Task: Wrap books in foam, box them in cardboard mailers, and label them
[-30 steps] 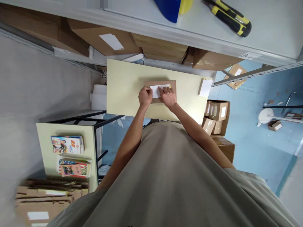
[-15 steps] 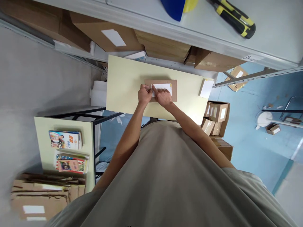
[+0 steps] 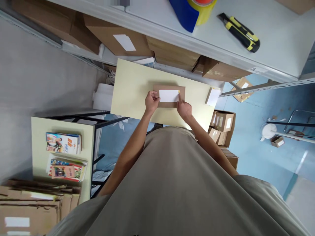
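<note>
A small flat brown cardboard box lies on the pale yellow tabletop, with a white label across its upper face. My left hand is closed at the left end of the box, its thumb by the label's lower left corner. On the other side, my right hand touches the label's right end with its index finger stretched out. The other fingers of that hand are curled, and nothing is held in it.
A stack of white labels sits at the table's right end. Overhead, a shelf bears a utility knife and a tape dispenser. Magazines lie on a side table, near flattened cardboard. An open carton holds several small boxes.
My right hand has slid rightward along the label from its left end to its right end, uncovering most of it. My left hand stays at the box's left end.
</note>
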The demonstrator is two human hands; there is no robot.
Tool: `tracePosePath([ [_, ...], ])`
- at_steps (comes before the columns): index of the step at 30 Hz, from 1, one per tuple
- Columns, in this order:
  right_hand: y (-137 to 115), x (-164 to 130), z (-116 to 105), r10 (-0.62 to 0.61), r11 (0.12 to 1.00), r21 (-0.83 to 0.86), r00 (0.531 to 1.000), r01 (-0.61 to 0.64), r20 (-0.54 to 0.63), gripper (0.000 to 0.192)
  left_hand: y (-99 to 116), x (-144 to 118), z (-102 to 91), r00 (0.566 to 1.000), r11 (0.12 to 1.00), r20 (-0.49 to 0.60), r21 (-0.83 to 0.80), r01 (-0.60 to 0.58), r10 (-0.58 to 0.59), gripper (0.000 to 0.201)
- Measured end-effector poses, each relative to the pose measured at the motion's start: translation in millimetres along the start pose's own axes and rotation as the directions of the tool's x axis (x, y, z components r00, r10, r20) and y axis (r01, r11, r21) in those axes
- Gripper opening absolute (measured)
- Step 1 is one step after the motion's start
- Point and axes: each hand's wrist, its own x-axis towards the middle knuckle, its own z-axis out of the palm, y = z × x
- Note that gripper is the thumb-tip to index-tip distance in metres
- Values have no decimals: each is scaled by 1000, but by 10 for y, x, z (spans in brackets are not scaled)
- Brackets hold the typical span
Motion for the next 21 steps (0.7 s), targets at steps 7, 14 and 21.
tracePosePath([
  [7,717,-399,63,177,919,374,979,-127,-102,67,-530,-394,-308,995,991,-15,-99,92,-94,52],
  [14,641,-371,338,188,702,680,976,-211,108,70,-692,-512,-247,979,987,166,-80,137,-122,57],
  [21,507,-362,48,214,690,720,970,-68,-114,63,-310,-554,-417,998,998,49,-52,-43,46,34],
])
